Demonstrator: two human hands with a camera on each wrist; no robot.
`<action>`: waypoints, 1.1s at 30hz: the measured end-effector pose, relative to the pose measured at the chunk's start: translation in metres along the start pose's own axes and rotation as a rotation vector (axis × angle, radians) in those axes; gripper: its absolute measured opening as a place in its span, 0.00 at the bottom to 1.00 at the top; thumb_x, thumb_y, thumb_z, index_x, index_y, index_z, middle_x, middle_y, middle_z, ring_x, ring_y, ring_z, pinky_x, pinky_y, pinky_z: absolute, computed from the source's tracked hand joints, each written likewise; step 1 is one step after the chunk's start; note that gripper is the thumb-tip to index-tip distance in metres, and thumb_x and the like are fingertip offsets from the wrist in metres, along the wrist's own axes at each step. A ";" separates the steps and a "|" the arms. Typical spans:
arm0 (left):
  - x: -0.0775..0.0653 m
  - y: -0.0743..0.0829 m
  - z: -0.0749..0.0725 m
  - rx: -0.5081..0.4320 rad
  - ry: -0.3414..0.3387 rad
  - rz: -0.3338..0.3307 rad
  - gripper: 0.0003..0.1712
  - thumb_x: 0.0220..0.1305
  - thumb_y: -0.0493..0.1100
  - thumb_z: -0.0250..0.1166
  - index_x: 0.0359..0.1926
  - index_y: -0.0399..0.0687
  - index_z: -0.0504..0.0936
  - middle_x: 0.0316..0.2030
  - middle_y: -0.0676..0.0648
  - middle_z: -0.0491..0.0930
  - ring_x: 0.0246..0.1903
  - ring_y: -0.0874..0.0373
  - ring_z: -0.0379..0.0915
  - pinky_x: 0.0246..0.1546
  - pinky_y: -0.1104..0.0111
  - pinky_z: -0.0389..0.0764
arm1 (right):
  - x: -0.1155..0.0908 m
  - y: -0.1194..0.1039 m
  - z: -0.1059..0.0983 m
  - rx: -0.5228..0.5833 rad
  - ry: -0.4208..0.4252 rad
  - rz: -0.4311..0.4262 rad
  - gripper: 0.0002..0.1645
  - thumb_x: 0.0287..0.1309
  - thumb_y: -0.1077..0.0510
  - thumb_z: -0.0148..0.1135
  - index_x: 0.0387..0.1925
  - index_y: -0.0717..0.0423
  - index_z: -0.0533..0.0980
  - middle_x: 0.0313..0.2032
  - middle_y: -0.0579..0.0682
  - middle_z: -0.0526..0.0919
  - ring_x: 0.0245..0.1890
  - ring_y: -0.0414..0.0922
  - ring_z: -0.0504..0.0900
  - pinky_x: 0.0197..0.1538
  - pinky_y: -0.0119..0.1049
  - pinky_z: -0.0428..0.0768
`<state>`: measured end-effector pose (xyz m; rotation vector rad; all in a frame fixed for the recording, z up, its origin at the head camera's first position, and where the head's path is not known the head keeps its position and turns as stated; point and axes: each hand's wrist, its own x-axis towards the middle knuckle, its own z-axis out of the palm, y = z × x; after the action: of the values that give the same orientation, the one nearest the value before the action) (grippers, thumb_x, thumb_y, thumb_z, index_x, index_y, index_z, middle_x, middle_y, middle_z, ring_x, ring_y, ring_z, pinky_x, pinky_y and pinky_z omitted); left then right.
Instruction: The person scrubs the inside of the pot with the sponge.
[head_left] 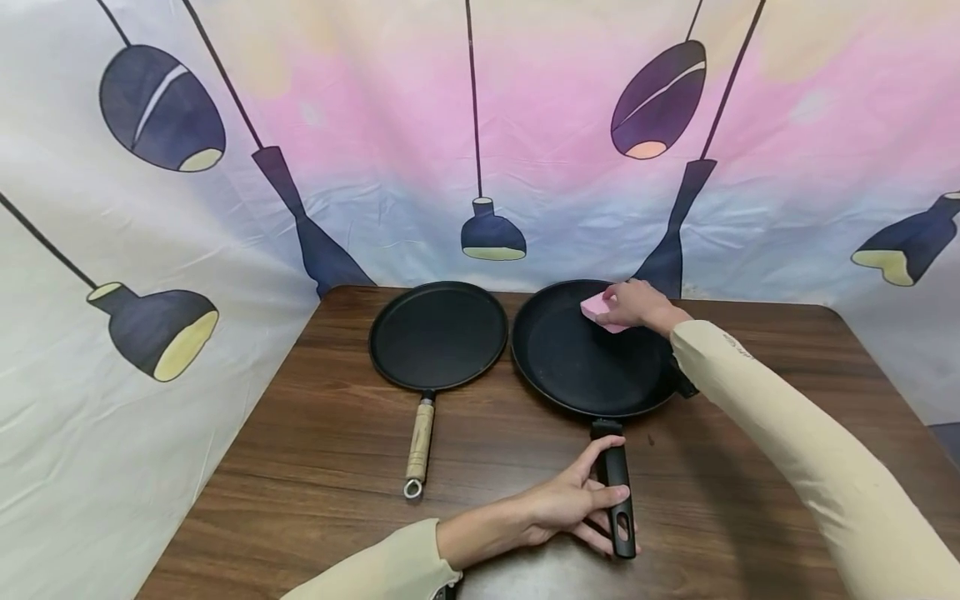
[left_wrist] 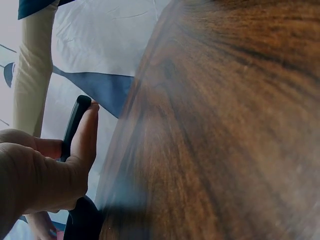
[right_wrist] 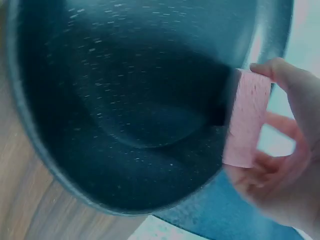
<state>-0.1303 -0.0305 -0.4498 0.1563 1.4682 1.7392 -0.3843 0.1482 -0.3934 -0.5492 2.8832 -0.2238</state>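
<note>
The large black pan (head_left: 581, 371) is set on the wooden table (head_left: 300, 492), with its long handle (head_left: 617, 471) directed toward the person, presumably so that the grip is kept within easy reach. The handle is held by the left hand (head_left: 562, 504), with the thumb laid across its top and fingers passed beneath; by this hold the pan is probably steadied against turning. The pink sponge (head_left: 595, 307) is pinched between the thumb and fingers of the right hand (head_left: 637, 302) and is positioned inside the far right part of the pan. A broad face of the sponge is turned toward the pan, likely so that it can be pressed flat; whether contact is made cannot be told. The flat pan (head_left: 438, 333) is placed just beside, at the left, untouched, with its wooden handle (head_left: 421, 442) likewise pointed toward the person.
</note>
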 end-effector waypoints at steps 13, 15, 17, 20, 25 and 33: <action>-0.001 -0.001 0.001 -0.032 -0.037 0.005 0.33 0.80 0.42 0.54 0.75 0.75 0.53 0.44 0.35 0.85 0.52 0.28 0.81 0.46 0.45 0.86 | 0.016 -0.019 0.029 -0.458 0.320 -0.447 0.29 0.55 0.54 0.78 0.60 0.46 0.82 0.57 0.62 0.74 0.59 0.61 0.71 0.60 0.59 0.76; -0.001 -0.001 0.000 -0.038 -0.032 0.016 0.32 0.80 0.41 0.53 0.75 0.74 0.54 0.46 0.32 0.85 0.52 0.27 0.80 0.46 0.44 0.86 | 0.018 -0.019 0.027 -0.496 0.339 -0.424 0.28 0.55 0.55 0.78 0.59 0.45 0.83 0.58 0.63 0.73 0.60 0.62 0.70 0.60 0.59 0.76; -0.001 0.000 0.000 -0.036 -0.030 0.025 0.31 0.80 0.40 0.53 0.74 0.72 0.56 0.48 0.31 0.85 0.52 0.27 0.80 0.45 0.44 0.86 | 0.018 -0.013 0.025 -0.517 0.355 -0.385 0.26 0.56 0.58 0.77 0.57 0.46 0.84 0.59 0.64 0.72 0.60 0.62 0.70 0.59 0.60 0.76; -0.001 0.001 0.001 -0.034 -0.025 0.032 0.31 0.80 0.39 0.52 0.74 0.71 0.57 0.49 0.33 0.85 0.51 0.28 0.81 0.43 0.45 0.87 | 0.017 -0.002 0.022 -0.523 0.373 -0.336 0.21 0.58 0.63 0.74 0.54 0.47 0.86 0.58 0.66 0.72 0.58 0.63 0.70 0.57 0.61 0.75; -0.001 -0.001 0.003 -0.044 -0.010 0.044 0.31 0.80 0.38 0.53 0.74 0.71 0.57 0.48 0.34 0.85 0.51 0.29 0.82 0.42 0.46 0.88 | 0.009 0.019 0.020 -0.516 0.356 -0.270 0.20 0.57 0.65 0.74 0.51 0.49 0.87 0.56 0.67 0.71 0.55 0.63 0.70 0.54 0.61 0.74; -0.003 -0.005 0.006 -0.025 0.048 0.050 0.32 0.79 0.38 0.55 0.74 0.69 0.56 0.46 0.38 0.86 0.47 0.35 0.86 0.35 0.53 0.90 | -0.022 0.032 0.002 -0.587 0.250 -0.210 0.22 0.42 0.55 0.83 0.43 0.54 0.87 0.55 0.65 0.74 0.53 0.63 0.71 0.54 0.60 0.73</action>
<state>-0.1223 -0.0281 -0.4507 0.1400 1.4873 1.8123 -0.3752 0.1854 -0.3981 -0.9825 3.1132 0.5870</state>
